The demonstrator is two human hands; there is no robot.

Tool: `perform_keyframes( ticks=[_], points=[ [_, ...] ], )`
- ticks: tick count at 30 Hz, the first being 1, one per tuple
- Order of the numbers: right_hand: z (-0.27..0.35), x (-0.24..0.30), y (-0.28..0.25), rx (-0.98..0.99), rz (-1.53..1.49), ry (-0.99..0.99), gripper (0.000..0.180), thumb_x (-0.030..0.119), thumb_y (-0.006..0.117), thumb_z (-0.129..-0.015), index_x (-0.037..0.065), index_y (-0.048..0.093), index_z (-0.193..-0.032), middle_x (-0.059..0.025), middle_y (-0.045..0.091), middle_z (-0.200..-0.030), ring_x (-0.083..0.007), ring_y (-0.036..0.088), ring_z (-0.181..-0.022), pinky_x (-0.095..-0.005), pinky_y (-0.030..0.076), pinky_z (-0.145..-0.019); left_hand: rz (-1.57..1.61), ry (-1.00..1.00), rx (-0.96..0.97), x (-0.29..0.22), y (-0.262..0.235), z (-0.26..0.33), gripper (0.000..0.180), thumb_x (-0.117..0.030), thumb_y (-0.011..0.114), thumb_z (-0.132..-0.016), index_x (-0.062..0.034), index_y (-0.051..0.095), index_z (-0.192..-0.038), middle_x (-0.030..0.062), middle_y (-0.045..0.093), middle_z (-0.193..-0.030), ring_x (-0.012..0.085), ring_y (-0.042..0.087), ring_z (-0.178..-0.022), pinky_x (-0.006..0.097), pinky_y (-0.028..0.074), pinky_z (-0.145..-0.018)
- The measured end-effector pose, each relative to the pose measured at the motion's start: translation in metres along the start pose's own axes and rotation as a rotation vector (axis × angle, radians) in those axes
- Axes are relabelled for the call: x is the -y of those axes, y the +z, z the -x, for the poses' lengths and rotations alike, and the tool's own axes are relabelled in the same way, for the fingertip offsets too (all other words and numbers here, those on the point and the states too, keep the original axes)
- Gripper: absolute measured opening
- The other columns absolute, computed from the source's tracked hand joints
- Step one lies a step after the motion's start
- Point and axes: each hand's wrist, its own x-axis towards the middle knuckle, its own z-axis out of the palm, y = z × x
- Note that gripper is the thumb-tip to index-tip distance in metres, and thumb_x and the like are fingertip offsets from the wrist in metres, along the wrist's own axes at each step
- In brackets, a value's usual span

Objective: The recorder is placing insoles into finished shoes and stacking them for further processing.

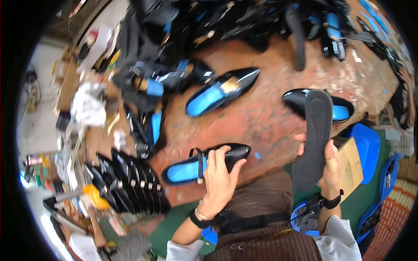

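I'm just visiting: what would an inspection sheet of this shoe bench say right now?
Surface: worn reddish-brown table.
Job's things: black shoe with blue lining in the left hand; dark sole in the right hand.
Clutter: more black shoes, a row of soles, white rags.
Grippers: both hands closed on their items.
Cables: nothing seen.
Surroundings: blue trays at right, another person's hand lower left.

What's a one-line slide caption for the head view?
At a worn red worktable, the left hand grips a black shoe with blue lining while the right hand holds a dark sole.
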Motion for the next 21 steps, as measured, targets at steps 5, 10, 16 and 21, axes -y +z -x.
perform_keyframes(
  ticks=[5,10,16,21],
  points=[
    [-0.020,-0.036,0.057,0.304,1.283,-0.568,0.050,0.020,0.065,-0.087,-0.003,0.060,-0.130,-0.0179,0.061,-0.118,-0.0332,0.056,-0.098,-0.0425,0.045,-0.088,-0.329,0.137,-0.079,0.068,-0.047,0.066,0.066,-0.015,0.085,-0.073,-0.0054,0.056,-0.132,0.0183,0.055,-0.134,0.0403,0.047,-0.127,0.051,0.036,-0.108],
    [-0.034,-0.069,0.090,0.598,1.389,-0.716,0.046,0.008,0.072,-0.062,0.006,0.073,-0.108,-0.0132,0.062,-0.122,-0.0300,0.057,-0.106,-0.0448,0.044,-0.093,-0.343,0.083,-0.082,0.143,-0.081,0.080,0.105,-0.034,0.093,-0.060,-0.0062,0.041,-0.147,0.0206,0.038,-0.154,0.0449,0.033,-0.143,0.056,0.030,-0.116],
    [-0.054,-0.121,0.134,0.681,1.262,-0.738,0.035,0.008,0.071,-0.063,0.003,0.074,-0.098,-0.0102,0.066,-0.115,-0.0265,0.057,-0.107,-0.0402,0.045,-0.093,0.144,0.167,-0.241,0.184,-0.057,0.084,0.131,-0.054,0.092,-0.057,-0.0017,0.021,-0.154,0.0283,0.041,-0.150,0.0421,0.047,-0.134,0.050,0.042,-0.111],
    [-0.057,-0.154,0.161,0.689,1.198,-0.690,0.034,0.010,0.072,-0.066,-0.001,0.073,-0.098,-0.0101,0.066,-0.114,-0.0261,0.058,-0.106,-0.0410,0.046,-0.095,0.296,0.129,-0.227,0.193,-0.051,0.086,0.143,-0.062,0.089,-0.059,-0.0017,0.003,-0.156,0.0293,0.046,-0.143,0.0393,0.054,-0.125,0.047,0.045,-0.106]
  ],
)
